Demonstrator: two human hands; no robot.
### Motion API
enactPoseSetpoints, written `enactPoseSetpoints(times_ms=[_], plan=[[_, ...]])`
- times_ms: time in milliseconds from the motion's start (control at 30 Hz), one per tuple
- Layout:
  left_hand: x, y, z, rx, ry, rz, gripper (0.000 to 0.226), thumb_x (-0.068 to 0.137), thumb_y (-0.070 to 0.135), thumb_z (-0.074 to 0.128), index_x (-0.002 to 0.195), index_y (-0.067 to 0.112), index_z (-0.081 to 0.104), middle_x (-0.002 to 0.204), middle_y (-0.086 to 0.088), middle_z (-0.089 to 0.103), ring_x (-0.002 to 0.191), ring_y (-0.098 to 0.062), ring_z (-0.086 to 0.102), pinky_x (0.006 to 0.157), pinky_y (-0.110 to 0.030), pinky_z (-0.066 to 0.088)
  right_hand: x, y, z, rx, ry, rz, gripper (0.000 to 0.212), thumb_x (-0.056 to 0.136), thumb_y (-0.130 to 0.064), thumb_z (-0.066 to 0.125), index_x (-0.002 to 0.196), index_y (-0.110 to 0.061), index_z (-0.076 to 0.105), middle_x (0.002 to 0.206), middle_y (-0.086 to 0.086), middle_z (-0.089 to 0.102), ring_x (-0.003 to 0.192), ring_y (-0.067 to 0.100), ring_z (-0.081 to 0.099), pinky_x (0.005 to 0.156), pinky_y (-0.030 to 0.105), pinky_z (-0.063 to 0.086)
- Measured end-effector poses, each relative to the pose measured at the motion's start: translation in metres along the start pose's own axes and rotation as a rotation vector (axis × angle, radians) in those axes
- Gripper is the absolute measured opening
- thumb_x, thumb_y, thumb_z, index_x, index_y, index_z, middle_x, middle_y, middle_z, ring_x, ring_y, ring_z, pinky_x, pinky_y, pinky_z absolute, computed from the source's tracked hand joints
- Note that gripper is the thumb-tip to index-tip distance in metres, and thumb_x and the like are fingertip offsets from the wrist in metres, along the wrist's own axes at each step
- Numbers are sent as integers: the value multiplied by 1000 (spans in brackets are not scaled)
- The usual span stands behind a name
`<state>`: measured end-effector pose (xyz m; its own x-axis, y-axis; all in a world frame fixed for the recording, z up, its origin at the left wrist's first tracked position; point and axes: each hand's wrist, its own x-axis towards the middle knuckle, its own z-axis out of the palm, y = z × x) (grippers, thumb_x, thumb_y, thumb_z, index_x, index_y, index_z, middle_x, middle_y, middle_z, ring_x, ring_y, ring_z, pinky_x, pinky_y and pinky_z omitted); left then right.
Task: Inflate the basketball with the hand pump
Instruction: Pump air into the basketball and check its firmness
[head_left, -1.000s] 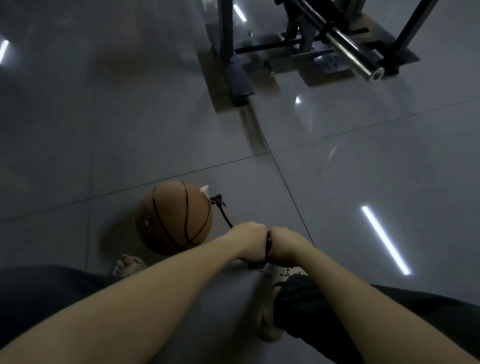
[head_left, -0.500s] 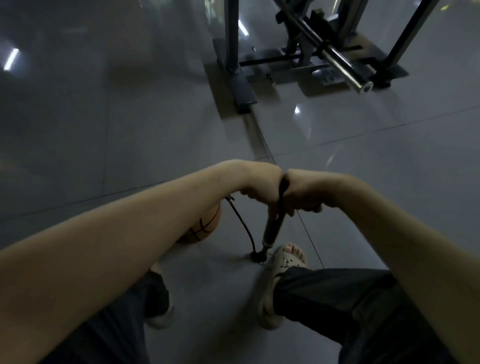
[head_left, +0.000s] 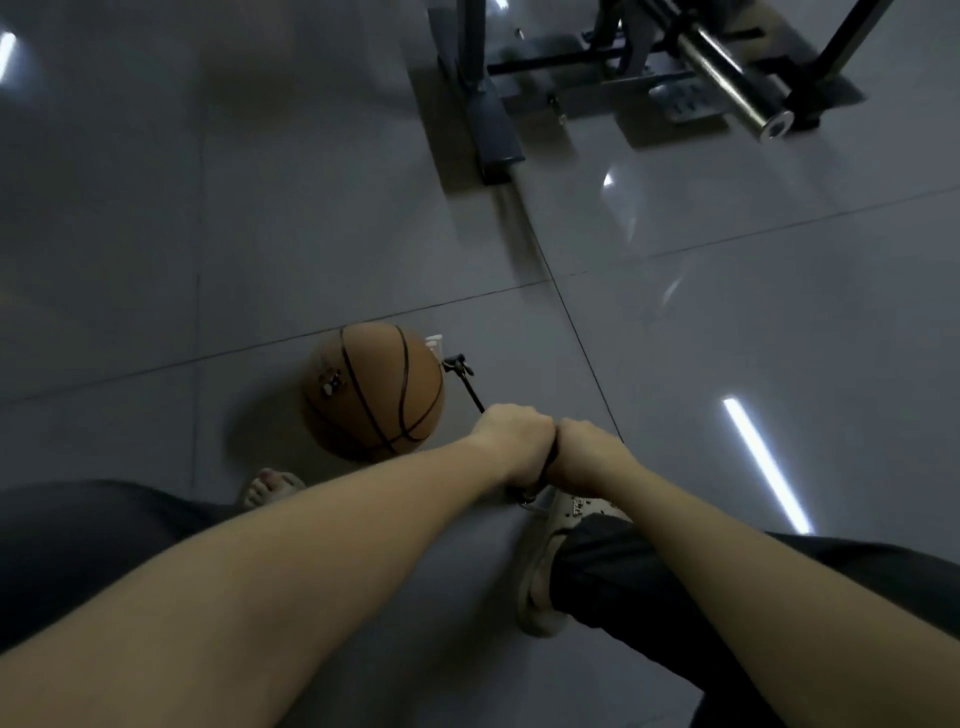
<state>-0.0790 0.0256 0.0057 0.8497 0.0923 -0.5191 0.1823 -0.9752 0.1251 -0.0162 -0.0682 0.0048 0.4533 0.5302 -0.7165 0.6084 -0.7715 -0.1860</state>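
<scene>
An orange basketball lies on the grey tiled floor just ahead of my feet. A black hose runs from its right side toward my fists. My left hand and my right hand grip the black pump handle side by side, knuckles touching, low above the floor. The pump's barrel is hidden under my hands; only its base shows beside my right sandal.
A dark metal weight rack with a steel barbell end stands on the floor at the far right. My left foot's toes show below the ball. Ceiling lights reflect off the glossy tiles.
Half a second ago both hands held the handle raised, with the barrel showing. Now they have pushed it down near the floor, and the ball is in full view again.
</scene>
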Motion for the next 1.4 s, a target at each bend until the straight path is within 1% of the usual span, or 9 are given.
enactPoseSetpoints(times_ms=[133, 300, 400, 500, 900, 1000, 1167, 1267, 1400], plan=[[-13, -4, -52, -60, -147, 29, 29, 89, 35, 71, 110, 15, 65, 99, -3, 65, 86, -21, 60, 74, -35, 49, -29, -22, -51, -143, -194, 66, 29, 89, -38, 71, 100, -11, 68, 72, 3, 55, 77, 19, 58, 74, 33, 52], [-51, -10, -141, -224, -70, 178, 29, 83, 44, 76, 107, 28, 74, 90, 6, 70, 84, -14, 64, 80, -33, 53, -99, -30, -134, 75, -4, -17, 17, 89, -23, 70, 84, -8, 66, 70, 5, 54, 55, 16, 46, 50, 26, 40], [-53, 1, -107, -90, -78, 107, 20, 84, 34, 76, 94, 18, 70, 79, 2, 62, 75, -18, 60, 69, -32, 51, -86, -31, -76, -24, 49, 7, 26, 80, -38, 79, 70, -23, 61, 71, 0, 61, 59, 12, 55, 50, 27, 45], [-33, 0, -50, -44, 14, 48, 15, 85, 15, 64, 74, 17, 53, 72, 1, 56, 72, -23, 59, 61, -34, 47, -44, -14, -28, 63, 134, -34, 22, 74, -44, 77, 79, -25, 68, 73, -4, 67, 64, 13, 63, 58, 31, 57], [-2, -2, -4, -54, 12, 5, 14, 88, 19, 63, 100, 14, 68, 102, -6, 70, 86, -26, 66, 70, -36, 52, -2, -6, -9, 7, -31, 10, 18, 84, -34, 68, 92, -20, 61, 80, 0, 62, 72, 17, 61, 67, 35, 55], [-20, -7, -54, -93, -58, 38, 14, 90, 23, 67, 100, 14, 66, 91, -1, 64, 85, -24, 64, 68, -33, 47, -25, -20, -52, -119, -116, 4, 14, 89, -26, 70, 83, -14, 65, 69, 2, 59, 67, 15, 59, 64, 30, 49], [-58, -7, -133, -242, -13, 129, 23, 80, 45, 79, 78, 27, 65, 72, 8, 62, 66, -8, 57, 55, -23, 38, -84, -18, -126, 189, -85, -94, 23, 86, -23, 73, 95, -2, 72, 78, 11, 62, 53, 17, 47, 47, 28, 41], [-39, -2, -89, -166, 11, 67, 32, 82, 42, 77, 71, 26, 52, 71, 7, 58, 66, -13, 59, 51, -24, 36, -67, -16, -85, 81, -68, -82, 19, 81, -30, 77, 85, -12, 73, 77, 4, 66, 59, 17, 56, 56, 32, 51], [-29, 4, -26, -23, 178, 49, 8, 90, 19, 61, 88, 14, 66, 88, -3, 68, 80, -26, 67, 61, -34, 48, -34, -4, -27, 1, 73, -64, 15, 81, -33, 69, 85, -19, 67, 80, 0, 67, 74, 20, 65, 72, 40, 60]])
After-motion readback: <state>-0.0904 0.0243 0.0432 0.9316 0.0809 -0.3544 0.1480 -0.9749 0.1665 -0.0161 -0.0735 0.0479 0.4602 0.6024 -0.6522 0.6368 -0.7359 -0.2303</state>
